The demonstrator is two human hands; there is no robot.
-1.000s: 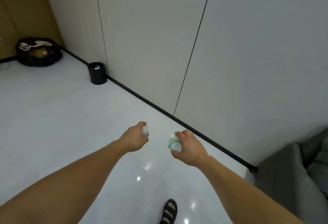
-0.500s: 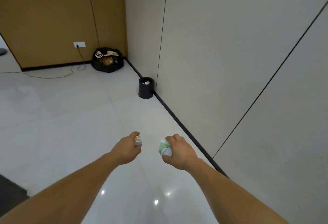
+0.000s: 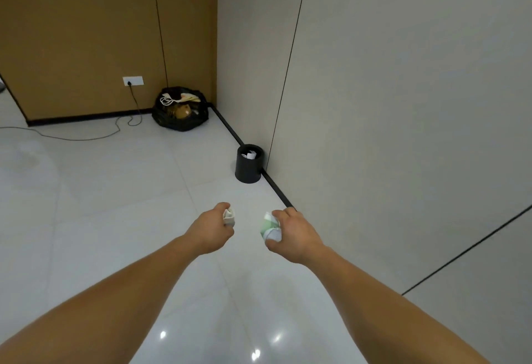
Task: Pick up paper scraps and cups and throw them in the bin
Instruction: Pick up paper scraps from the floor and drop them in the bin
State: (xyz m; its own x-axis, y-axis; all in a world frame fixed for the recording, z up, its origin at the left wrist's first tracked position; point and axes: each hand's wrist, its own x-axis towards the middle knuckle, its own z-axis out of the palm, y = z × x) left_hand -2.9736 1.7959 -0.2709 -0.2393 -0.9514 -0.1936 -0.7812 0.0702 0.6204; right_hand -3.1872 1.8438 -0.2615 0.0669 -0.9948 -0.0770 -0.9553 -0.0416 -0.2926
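Change from half a second ago: both forearms reach forward as before and each grip keeps the same load. The bin now sits lower in the view and closer to my hands, and more of the brown wall and the corner shows.

Left grip [image 3: 211, 229]: fingers curled shut around a crumpled paper scrap [image 3: 229, 215]. The whitish scrap protrudes at the thumb side. The grip is held in the air above the floor [image 3: 115, 205].

Right grip [image 3: 296, 237]: fingers and thumb curled around a crushed cup [image 3: 270, 227], white with green markings. The cup projects to the left of the grip, toward the other one. The two grips are near each other but apart, and their loads do not touch.

Floor: glossy white tile, with light reflections between my forearms.

Bin [image 3: 249, 166]: black, round, upright, open at the top. It stands on the floor ahead of both grips, right beside the black baseboard [image 3: 276, 190] of the pale wall [image 3: 403, 104]. White paper [image 3: 250, 154] lies inside it.

Beyond the bin: a filled black bag [image 3: 180, 110] sits in the corner where the pale wall meets the brown wall [image 3: 72, 32]. A white socket [image 3: 132, 80] is mounted on the brown wall, left of the bag. A dark cable [image 3: 86, 136] runs from the socket down across the floor to the left.
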